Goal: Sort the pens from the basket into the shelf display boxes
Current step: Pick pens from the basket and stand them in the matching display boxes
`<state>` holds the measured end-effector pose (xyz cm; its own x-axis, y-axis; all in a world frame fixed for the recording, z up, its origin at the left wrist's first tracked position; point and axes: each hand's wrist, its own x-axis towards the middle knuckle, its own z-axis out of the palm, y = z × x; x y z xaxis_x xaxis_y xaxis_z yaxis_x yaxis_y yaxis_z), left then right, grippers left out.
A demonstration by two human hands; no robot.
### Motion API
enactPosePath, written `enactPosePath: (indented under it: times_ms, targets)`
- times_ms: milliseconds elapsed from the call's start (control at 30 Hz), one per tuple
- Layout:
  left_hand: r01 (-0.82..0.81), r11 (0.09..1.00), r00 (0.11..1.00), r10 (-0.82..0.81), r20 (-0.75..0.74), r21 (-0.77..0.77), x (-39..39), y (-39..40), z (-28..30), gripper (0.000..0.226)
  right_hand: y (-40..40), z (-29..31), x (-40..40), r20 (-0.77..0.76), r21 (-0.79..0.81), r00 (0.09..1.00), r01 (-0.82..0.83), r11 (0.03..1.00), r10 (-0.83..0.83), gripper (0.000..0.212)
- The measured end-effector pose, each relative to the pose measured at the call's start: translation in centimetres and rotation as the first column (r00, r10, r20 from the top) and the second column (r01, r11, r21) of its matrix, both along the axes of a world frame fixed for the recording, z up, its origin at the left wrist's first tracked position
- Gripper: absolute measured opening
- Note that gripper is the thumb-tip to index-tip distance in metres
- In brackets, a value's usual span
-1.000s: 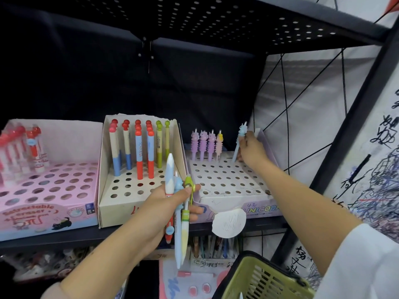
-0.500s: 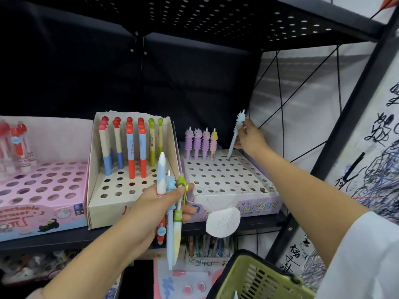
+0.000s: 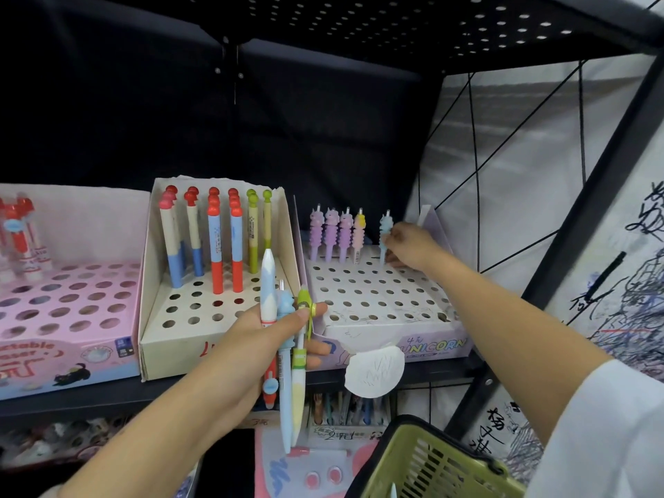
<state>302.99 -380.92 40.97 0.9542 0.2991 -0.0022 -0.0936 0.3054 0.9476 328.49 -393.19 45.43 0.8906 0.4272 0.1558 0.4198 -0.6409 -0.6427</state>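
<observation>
Here my right hand (image 3: 404,246) pinches the blue unicorn pen (image 3: 385,236), seating it upright in the unicorn box (image 3: 377,300) beside its lilac kin; my left hand (image 3: 258,339) clutches three unsorted pens (image 3: 285,354), kept ready above the basket (image 3: 431,465).

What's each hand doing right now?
Left hand: holds three pens in a bunch.
Right hand: pinches the blue unicorn pen, upright in the unicorn box.
</observation>
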Motion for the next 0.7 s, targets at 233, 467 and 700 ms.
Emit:
enactPosePath:
  times_ms: [233, 467, 700]
  targets:
    - [0.022, 0.998, 1.0, -0.022, -0.015, 0.054, -0.2, 0.1, 0.1, 0.03, -0.1, 0.4, -0.3, 0.176, -0.107, 0.984, 0.058, 0.993, -0.039, 0.015]
    - [-0.016, 0.988, 0.997, 0.027, -0.068, 0.156, 0.4, -0.2, 1.0, 0.015, 3.6, 1.4, -2.8, 0.502, 0.037, 0.865, -0.016, 0.999, -0.005, 0.034]
    - [0.079, 0.945, 0.987, -0.028, -0.161, 0.319, 1.0, -1.5, 3.0, 0.01, 5.5, 1.1, -2.3, 0.318, -0.075, 0.948, -0.008, 0.997, 0.031, 0.027]
